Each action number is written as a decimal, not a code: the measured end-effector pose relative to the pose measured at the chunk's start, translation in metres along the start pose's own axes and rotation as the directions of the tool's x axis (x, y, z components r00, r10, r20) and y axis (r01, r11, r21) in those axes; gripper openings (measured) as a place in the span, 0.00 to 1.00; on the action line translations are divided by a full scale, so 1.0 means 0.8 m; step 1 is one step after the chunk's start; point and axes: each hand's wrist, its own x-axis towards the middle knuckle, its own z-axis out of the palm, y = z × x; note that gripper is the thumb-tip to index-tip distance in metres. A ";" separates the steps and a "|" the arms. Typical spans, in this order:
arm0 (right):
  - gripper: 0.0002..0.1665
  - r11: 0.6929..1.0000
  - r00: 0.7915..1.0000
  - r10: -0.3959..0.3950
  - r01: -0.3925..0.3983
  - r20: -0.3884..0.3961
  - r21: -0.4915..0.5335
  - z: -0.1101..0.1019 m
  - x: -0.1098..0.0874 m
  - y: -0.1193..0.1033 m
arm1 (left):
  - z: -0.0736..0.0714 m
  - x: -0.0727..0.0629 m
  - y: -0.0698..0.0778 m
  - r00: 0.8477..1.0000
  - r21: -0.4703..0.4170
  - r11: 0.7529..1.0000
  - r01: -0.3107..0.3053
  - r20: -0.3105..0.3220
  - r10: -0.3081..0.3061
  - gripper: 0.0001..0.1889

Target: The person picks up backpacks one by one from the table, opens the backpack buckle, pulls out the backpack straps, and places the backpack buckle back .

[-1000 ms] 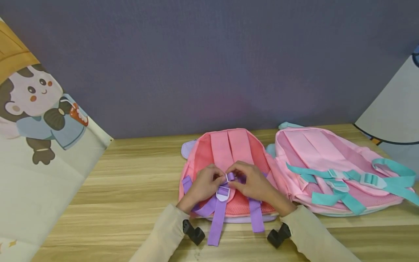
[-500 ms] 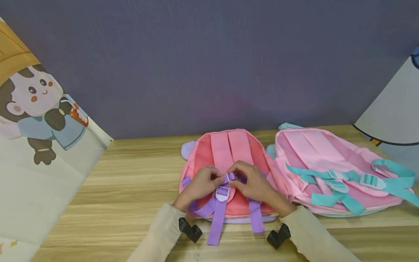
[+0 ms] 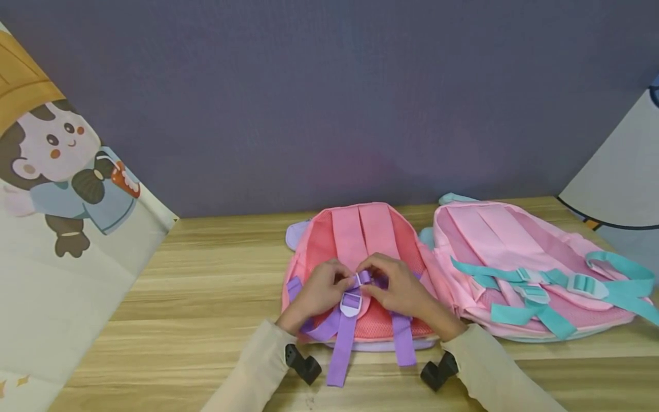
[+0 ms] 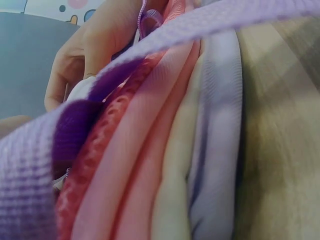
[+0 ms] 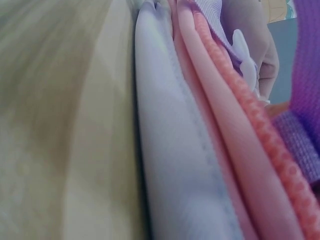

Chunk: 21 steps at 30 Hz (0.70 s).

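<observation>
A coral-pink backpack (image 3: 317, 247) with purple straps lies on the table, its back panel facing up. Over the middle of that panel, my left hand (image 3: 320, 289) pinches a small white strap buckle (image 3: 356, 280) between thumb and fingertips. Close on its right, my right hand (image 3: 399, 289) pinches the short purple webbing (image 3: 365, 277) that loops from this buckle. Just below the fingers sits a larger white strap adjuster (image 3: 351, 305), with a purple tail (image 3: 341, 355) hanging over the bag's lower edge. In the left wrist view, purple webbing (image 4: 25, 170) crosses in front of the bag.
A light-pink backpack (image 3: 494, 229) with teal straps (image 3: 556, 320) and white buckles lies against the right side of the coral one. Both rest on a wood-grain table (image 3: 206, 286) before a dark grey-blue wall panel (image 3: 329, 103). A cartoon-printed sheet (image 3: 77, 274) stands at left.
Both hands stay at the same spot on the strap; the left wrist dips slightly left and comes back. The backpacks have not moved.
</observation>
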 end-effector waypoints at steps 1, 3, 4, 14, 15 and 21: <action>0.17 1.000 1.000 0.000 0.000 0.001 0.001 0.000 0.000 0.000 | 0.001 0.000 -0.001 1.000 0.001 1.000 -0.001 -0.004 0.001 0.05; 0.17 1.000 1.000 0.002 -0.002 0.005 0.004 0.000 0.000 0.000 | 0.003 0.000 -0.002 1.000 0.006 1.000 0.001 -0.012 -0.001 0.05; 0.17 1.000 1.000 0.004 -0.004 0.007 0.004 0.000 0.000 0.000 | 0.003 0.000 -0.002 1.000 0.005 1.000 0.008 -0.014 -0.008 0.05; 0.16 1.000 1.000 -0.002 0.002 0.008 0.007 -0.001 0.000 0.001 | 0.006 -0.002 0.005 0.998 0.029 0.998 0.053 -0.027 -0.052 0.04; 0.16 1.000 1.000 -0.001 0.001 0.006 0.011 -0.001 0.000 0.001 | 0.006 -0.003 0.006 0.998 0.029 0.998 0.060 -0.026 -0.059 0.05; 0.15 0.999 1.000 0.009 -0.009 -0.011 0.033 -0.001 0.000 0.000 | 0.007 -0.003 0.005 0.998 0.009 0.998 0.068 -0.016 -0.068 0.06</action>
